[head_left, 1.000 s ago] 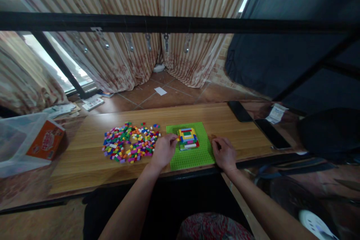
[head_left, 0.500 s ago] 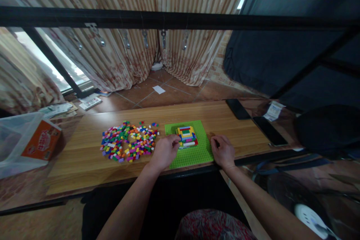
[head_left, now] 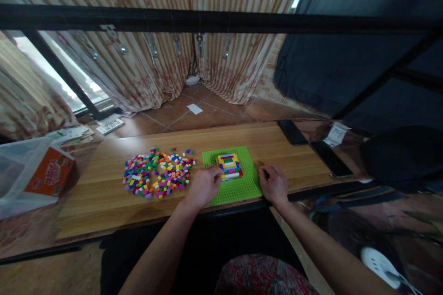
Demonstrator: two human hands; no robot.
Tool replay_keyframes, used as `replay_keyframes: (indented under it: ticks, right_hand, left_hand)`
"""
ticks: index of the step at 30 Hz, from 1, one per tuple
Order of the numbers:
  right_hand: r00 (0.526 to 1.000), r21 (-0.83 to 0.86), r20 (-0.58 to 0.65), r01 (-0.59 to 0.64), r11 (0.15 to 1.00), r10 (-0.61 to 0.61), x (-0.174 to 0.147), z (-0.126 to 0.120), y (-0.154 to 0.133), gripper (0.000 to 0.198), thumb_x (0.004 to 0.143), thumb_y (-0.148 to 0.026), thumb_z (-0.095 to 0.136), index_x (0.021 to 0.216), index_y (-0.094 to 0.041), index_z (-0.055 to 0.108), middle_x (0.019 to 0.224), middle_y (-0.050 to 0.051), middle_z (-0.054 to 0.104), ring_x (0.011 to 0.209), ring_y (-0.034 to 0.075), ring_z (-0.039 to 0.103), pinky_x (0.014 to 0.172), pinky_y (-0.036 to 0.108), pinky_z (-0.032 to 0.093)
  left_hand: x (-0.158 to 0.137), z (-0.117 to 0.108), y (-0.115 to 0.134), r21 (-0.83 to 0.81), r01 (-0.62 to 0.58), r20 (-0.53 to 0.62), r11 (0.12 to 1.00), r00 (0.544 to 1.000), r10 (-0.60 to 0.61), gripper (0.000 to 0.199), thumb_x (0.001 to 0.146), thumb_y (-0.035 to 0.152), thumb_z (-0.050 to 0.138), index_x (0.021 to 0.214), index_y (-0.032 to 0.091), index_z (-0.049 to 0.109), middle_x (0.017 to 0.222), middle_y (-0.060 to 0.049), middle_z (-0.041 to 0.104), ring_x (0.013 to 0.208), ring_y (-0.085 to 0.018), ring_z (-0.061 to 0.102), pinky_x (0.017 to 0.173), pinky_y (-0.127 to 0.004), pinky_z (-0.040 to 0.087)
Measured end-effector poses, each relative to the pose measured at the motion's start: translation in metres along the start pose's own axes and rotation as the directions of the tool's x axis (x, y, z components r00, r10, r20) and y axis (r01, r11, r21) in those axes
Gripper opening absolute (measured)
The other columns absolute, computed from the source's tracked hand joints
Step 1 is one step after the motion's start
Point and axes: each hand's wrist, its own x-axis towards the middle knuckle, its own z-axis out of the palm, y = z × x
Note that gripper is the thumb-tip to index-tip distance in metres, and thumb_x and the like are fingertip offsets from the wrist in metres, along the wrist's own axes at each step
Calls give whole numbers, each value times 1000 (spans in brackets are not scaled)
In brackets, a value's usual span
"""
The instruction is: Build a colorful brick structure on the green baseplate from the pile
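A green studded baseplate (head_left: 235,192) lies on the wooden table, bearing a small build of coloured toy bricks (head_left: 229,161) in yellow, red, blue and white. My left hand (head_left: 204,186) is over the plate's left side. Its thumb and fingers are pinched together at the near left corner of the build, beside a white brick (head_left: 232,175); whatever is between the fingertips is hidden. My right hand (head_left: 274,185) rests at the plate's right edge, loosely curled, with no brick visible in it.
Loose bricks (head_left: 157,173) are spread on the table (head_left: 104,203) to the left. A clear plastic bin (head_left: 20,184) with an orange label stands at the far left. Two dark phones (head_left: 292,132) lie at the right, near a white packet (head_left: 337,134). A black bar (head_left: 221,22) crosses behind.
The view has shifted very slightly. My left fingertips have stayed at the build's near left corner with barely any movement. My right hand keeps its place.
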Motion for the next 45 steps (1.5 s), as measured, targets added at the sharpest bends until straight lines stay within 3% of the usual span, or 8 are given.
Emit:
replay_keyframes:
  ticks: [11,24,37,45]
  right_hand:
    - [1000,2,9,10,1000,-10,1,-1,-1,24,90,-30,46,79,-21,65,86,7,65,82,19,59,75,30,46]
    - [1000,-3,4,15,1000,-15,-2,2,6,28,90,-36,45,81,-20,67,87,9,66,84,21,59,75,33,46]
    - [1000,-9,28,2,1000,-2,0,-1,1,28,90,-35,45,82,-20,67,86,8,66,83,21,59,74,32,46]
    - [999,14,35,-19,1000,19,0,0,0,27,90,-34,45,80,-21,66,89,8,66,86,21,60,77,32,46]
  left_hand:
    - [0,6,6,67,20,-30,998,999,-18,16,81,11,54,78,19,68,81,-3,67,73,-13,63,69,-24,45]
    - [-1,12,4,196,-67,9,978,998,67,20,85,11,51,68,17,60,78,-4,62,76,-15,59,69,-25,45]
    - [-4,17,-4,66,-56,-66,996,996,60,11,83,10,56,75,17,58,81,-3,60,77,-14,58,73,-27,47]
    - [-8,25,-13,100,-151,-123,984,979,163,11,88,15,52,83,18,62,89,-5,61,86,-15,58,80,-29,49]
